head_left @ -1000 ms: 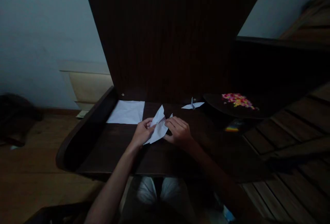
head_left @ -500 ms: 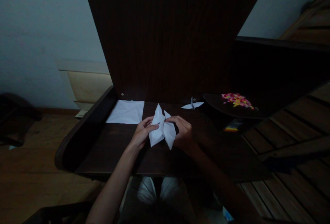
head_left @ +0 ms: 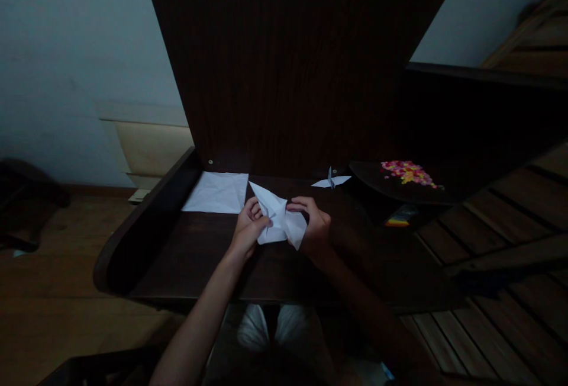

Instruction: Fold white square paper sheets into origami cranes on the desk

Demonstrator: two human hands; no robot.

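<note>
A folded sheet of white paper (head_left: 276, 220) with several pointed flaps is held between my two hands above the dark desk. My left hand (head_left: 251, 226) grips its left side, the thumb pressed on top and the other fingers curled behind. On the right side, my right hand (head_left: 314, 223) is closed on a flap, its thumb partly hidden by the paper. One long point of the sheet sticks up to the upper left. Behind my hands, a folded paper crane (head_left: 331, 181) stands near the back panel. A stack of flat white paper (head_left: 216, 192) lies to the left.
The dark wooden desk (head_left: 186, 256) has a raised curved side (head_left: 119, 250) at the left and a tall back panel (head_left: 302, 78). At the right, a corner shelf (head_left: 373, 179) bears a pile of small pink and yellow pieces (head_left: 410, 173). Wooden slats (head_left: 470, 338) lie beyond.
The folded paper has turned, its long point swinging to the upper left, and its flaps are spread wider apart. Both hands still hold it, with the right fingers shifted slightly upward.
</note>
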